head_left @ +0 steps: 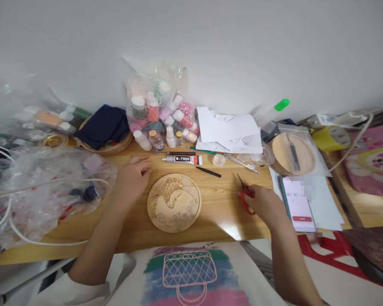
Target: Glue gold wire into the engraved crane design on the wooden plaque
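On the desk, the right hand is closed around the red handles of a small pair of scissors, whose dark blades lie close together and point toward the back edge. The hand is over the right half of the desk, between a round wooden board and a phone lying near the right edge on white sheets. The board lies flat near the middle of the front edge, a golden bird and wave-like lines on its face. Just beyond its upper left side, the left hand has its fingers loosely bent; I cannot tell whether the fingertips pinch anything. Next to those fingers, a tube of glue lies lengthwise behind the board, with a slim dark tool and a whitish round piece to its right. Toward the back edge, small bottles stand before a clear bag of jars, and sheets of paper lie beside it. Dark blue cloth lies near the back left corner, and crumpled plastic bags cover much of the left end.
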`<state>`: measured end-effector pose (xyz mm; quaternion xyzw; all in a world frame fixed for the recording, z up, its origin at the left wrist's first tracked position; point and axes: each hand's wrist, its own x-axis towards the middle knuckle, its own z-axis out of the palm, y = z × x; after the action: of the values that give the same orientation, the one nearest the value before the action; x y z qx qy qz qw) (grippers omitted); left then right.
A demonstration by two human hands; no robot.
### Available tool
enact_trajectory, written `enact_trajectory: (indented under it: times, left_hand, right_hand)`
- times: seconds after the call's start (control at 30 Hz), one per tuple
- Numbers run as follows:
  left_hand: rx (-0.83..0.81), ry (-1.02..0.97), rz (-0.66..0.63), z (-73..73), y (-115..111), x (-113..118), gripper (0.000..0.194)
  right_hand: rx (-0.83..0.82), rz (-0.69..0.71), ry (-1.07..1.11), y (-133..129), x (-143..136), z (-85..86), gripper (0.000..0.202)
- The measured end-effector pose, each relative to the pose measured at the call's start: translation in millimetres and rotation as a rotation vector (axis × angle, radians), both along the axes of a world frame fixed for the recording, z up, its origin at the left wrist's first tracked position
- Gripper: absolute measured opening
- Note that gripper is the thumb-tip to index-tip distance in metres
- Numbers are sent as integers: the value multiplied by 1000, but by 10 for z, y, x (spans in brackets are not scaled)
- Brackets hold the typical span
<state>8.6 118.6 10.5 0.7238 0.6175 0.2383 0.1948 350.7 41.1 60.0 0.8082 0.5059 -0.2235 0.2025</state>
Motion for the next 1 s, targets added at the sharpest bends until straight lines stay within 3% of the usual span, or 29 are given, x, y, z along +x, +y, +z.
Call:
enact_trajectory:
  times: [0.2, 0.4, 0.57, 0.67, 0.77, 0.87, 0.93, 1.0]
  left_hand:
    - [-26, -140, 125, 101, -135, 8, 22]
    - [-10, -218, 132, 169, -429, 183, 20]
    - [120, -212, 3, 138, -628, 407, 25]
    - [167, -171, -65, 133, -706, 493, 27]
    - [182, -164, -148, 134, -772, 546, 32]
    - [235, -121, -278, 122, -827, 584, 36]
    - [291, -109, -338, 102, -857, 605, 39]
    - [324, -125, -373, 74, -883, 618, 42]
  right_hand:
    - [39, -34, -36, -16, -8, 27, 27]
    - [13, -42, -70, -21, -17, 35, 27]
    - [6, -19, -83, -51, -40, 29, 29]
    - [101, -21, -76, -117, -113, 41, 29]
    - [336, 60, 75, -183, -305, 38, 23]
    - [565, 278, 498, -217, -590, -7, 24]
    - [598, 417, 677, -221, -769, -55, 26]
    - [583, 467, 683, -218, -898, -107, 25]
